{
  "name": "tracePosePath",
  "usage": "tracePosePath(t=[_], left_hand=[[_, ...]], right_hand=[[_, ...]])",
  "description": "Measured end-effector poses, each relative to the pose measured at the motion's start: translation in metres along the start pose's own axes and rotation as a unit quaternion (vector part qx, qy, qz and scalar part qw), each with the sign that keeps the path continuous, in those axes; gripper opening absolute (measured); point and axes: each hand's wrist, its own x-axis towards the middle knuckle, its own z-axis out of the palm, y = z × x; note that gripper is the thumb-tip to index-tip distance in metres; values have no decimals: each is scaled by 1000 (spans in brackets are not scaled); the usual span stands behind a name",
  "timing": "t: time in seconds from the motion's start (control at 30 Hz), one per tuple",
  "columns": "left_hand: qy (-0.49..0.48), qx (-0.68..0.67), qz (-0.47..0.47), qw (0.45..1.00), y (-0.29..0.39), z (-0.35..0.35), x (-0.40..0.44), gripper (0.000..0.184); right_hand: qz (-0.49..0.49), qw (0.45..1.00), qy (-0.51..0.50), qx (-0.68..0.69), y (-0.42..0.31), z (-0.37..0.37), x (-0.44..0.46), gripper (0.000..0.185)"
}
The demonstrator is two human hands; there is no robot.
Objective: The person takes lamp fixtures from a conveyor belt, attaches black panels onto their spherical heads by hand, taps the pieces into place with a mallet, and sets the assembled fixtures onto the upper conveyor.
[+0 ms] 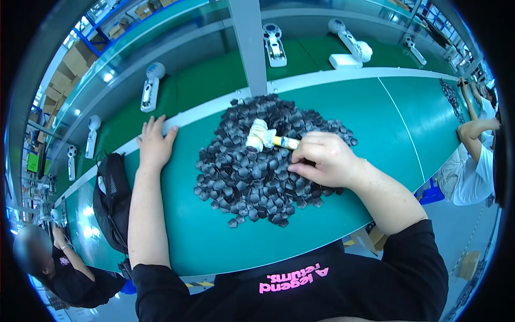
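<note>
A large pile of small black five-sided pieces spreads over the green tabletop. My right hand is closed around the yellow handle of a hammer, whose head looks wrapped in whitish material. The hammer head lies over the upper middle of the pile; whether it touches the pieces I cannot tell. To the left of the pile, my left hand rests with fingers spread near the table's pale far edge, holding nothing.
Beyond the edge runs a green conveyor carrying several white devices. A grey post rises behind the pile. A black bag lies left of my left arm. People sit at far left and right.
</note>
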Motion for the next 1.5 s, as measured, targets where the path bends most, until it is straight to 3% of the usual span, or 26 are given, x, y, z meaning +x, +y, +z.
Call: tracePosePath(t=[0.53, 0.63, 0.8, 0.9, 1.03, 1.17, 1.3, 1.5], left_hand=[[-40, -23, 0, 999, 0, 1, -4, 63], [9, -8, 7, 1000, -3, 7, -4, 62], [7, -10, 17, 1000, -3, 5, -3, 63], [43, -74, 5, 996, -1, 5, -3, 62], [-27, 6, 5, 1000, -2, 4, -1, 66], [25, -52, 16, 998, -4, 6, -3, 67], [-28, 12, 3, 1000, 1, 1, -4, 65], [7, -23, 12, 1000, 0, 3, -4, 59]], right_hand=[[13, 999, -32, -9, -4, 3, -1, 21], [14, 1000, -26, -6, -4, 5, -3, 20], [10, 1000, -23, -13, -4, 2, -3, 19], [15, 1000, -18, -14, -3, 3, -4, 19], [6, 1000, -26, -17, -3, 3, -5, 19], [5, 999, -37, -18, -2, 5, -2, 19], [16, 999, -46, -23, -4, 1, -2, 19], [5, 999, -31, -19, -4, 2, -4, 18]])
